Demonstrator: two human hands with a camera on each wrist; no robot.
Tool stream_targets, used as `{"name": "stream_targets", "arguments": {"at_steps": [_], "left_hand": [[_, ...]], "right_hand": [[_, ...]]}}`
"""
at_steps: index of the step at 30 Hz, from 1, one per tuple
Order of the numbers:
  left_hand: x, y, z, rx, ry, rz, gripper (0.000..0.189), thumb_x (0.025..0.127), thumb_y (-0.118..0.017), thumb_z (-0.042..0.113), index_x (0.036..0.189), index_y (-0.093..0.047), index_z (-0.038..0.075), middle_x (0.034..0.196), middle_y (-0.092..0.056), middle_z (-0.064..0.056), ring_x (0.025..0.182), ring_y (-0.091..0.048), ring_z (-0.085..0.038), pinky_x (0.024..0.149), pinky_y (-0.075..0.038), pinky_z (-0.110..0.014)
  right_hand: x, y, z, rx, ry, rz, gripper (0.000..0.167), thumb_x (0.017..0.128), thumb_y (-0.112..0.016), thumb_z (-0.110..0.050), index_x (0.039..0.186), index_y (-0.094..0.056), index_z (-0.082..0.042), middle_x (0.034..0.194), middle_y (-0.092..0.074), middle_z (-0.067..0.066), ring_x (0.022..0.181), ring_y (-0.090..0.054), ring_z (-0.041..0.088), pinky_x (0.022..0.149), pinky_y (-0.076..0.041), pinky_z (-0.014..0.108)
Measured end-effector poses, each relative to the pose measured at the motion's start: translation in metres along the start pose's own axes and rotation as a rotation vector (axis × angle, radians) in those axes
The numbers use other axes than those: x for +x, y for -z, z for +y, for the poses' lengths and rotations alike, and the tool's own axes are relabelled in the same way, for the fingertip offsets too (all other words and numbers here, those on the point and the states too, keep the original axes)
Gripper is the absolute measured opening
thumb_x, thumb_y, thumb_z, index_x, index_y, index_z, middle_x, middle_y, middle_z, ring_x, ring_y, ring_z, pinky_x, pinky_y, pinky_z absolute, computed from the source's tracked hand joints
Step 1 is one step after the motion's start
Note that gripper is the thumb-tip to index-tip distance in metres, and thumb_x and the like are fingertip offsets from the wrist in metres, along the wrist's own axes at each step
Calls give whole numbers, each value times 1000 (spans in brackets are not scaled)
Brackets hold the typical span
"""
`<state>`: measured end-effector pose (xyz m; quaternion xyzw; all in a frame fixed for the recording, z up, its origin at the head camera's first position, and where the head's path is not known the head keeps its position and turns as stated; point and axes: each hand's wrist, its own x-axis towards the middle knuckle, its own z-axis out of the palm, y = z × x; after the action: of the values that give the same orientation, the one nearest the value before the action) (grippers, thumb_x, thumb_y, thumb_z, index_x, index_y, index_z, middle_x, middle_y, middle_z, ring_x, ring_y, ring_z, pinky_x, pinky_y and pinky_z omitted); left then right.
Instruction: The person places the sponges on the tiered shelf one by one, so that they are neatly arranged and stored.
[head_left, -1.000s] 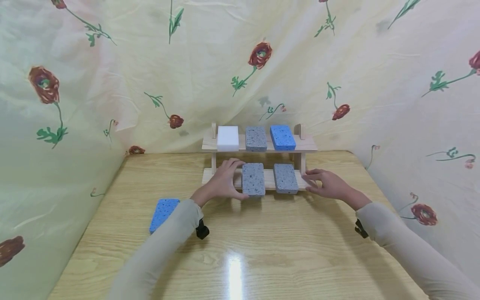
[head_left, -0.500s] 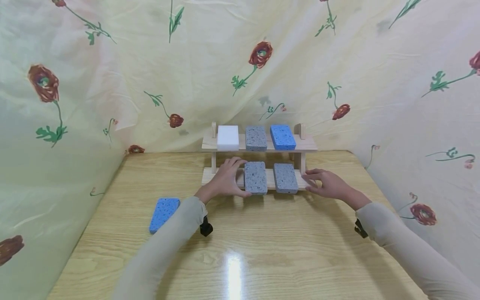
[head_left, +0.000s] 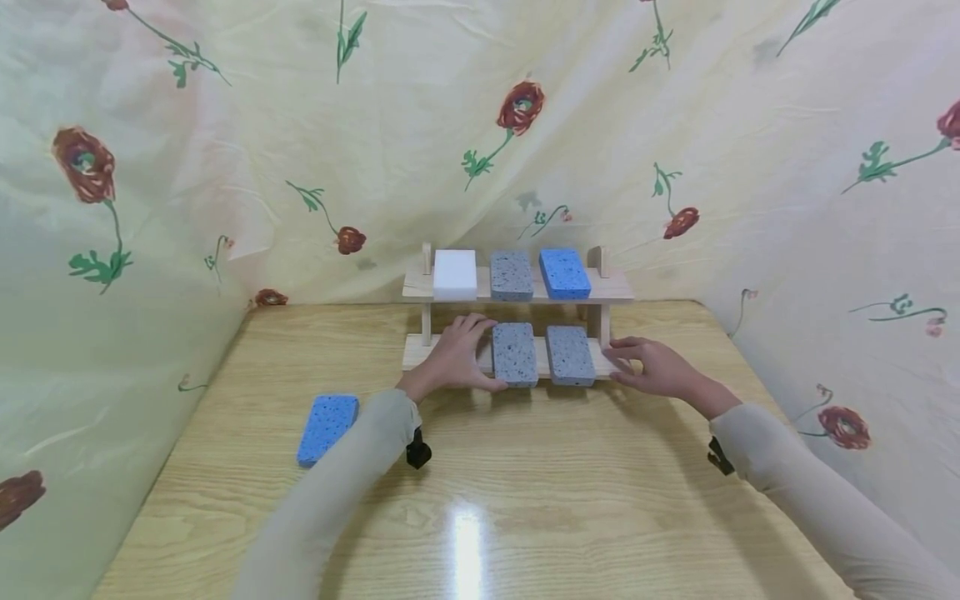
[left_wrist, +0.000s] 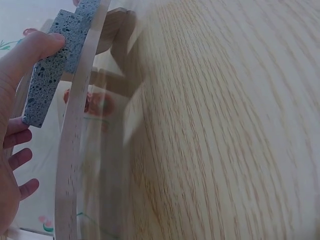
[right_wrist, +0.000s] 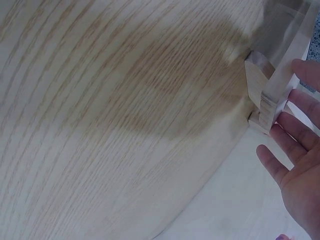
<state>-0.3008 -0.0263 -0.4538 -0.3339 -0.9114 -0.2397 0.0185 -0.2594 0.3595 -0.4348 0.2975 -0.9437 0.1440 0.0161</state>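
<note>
In the head view, my left hand (head_left: 457, 353) holds a grey speckled sponge (head_left: 514, 356) on the lower board of a small two-tier wooden shelf (head_left: 420, 357). Its thumb lies at the sponge's front and the index finger at the back; the left wrist view shows the thumb on the sponge (left_wrist: 47, 80) too. A second grey sponge (head_left: 570, 355) lies just to the right, a narrow gap between them. At the right end of the lower board, my right hand (head_left: 657, 368) holds the shelf. Thumb and fingertips touch the board's end (right_wrist: 285, 82) in the right wrist view.
The upper board carries a white sponge (head_left: 455, 275), a grey sponge (head_left: 512, 276) and a blue sponge (head_left: 565, 273). Another blue sponge (head_left: 327, 428) lies on the wooden table (head_left: 570, 500), beside my left forearm. A flowered cloth (head_left: 420, 150) hangs behind and around the table.
My left hand has slid the grey sponge a little to the right along the lower board, closer to the other grey sponge. The right hand stays at the shelf's end.
</note>
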Motion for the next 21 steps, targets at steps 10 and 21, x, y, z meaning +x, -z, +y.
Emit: {"name": "stream_targets", "arguments": {"at_steps": [10,21], "left_hand": [[7,-3,3,39,16,-25,114,69,-83,66,157,-36,11,158,-38,-13,141,-37,-34,117,-37,-56],[11,-6,2,54,29,-32,114,70,-79,70,157,-36,12,158,-38,-10,141,-38,-33,116,-38,-56]], "right_hand": [[0,0,0,-6,-5,1,43,95,-72,-16,132,-65,5,135,-61,32,107,-68,44,80,-53,49],[-1,0,0,-1,-15,-2,44,95,-72,-16,132,-65,4,136,-61,32,113,-65,47,79,-52,47]]}}
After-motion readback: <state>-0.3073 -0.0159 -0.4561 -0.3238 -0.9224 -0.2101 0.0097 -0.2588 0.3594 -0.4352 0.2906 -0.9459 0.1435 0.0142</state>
